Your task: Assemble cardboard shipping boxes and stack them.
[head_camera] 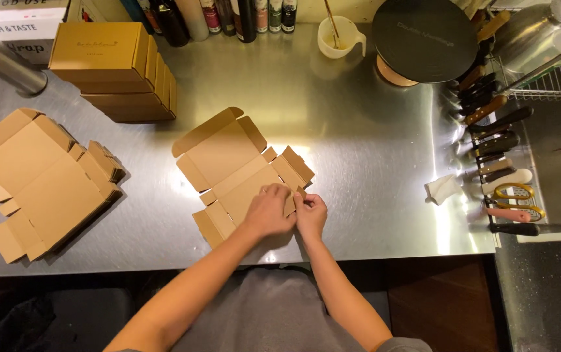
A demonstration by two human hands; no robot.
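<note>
A flat, unfolded brown cardboard box blank (235,166) lies on the steel counter (358,150) in front of me. My left hand (268,210) rests on its near right part, fingers curled over a side flap. My right hand (310,214) pinches the small flap at the blank's near right corner, right beside the left hand. Both hands touch the same edge of the cardboard.
A stack of flat box blanks (39,179) lies at the left. Folded brown boxes (117,68) are stacked at the back left. Bottles (228,16), a white cup (339,36) and a round black turntable (424,39) line the back. Knives (495,130) hang at the right.
</note>
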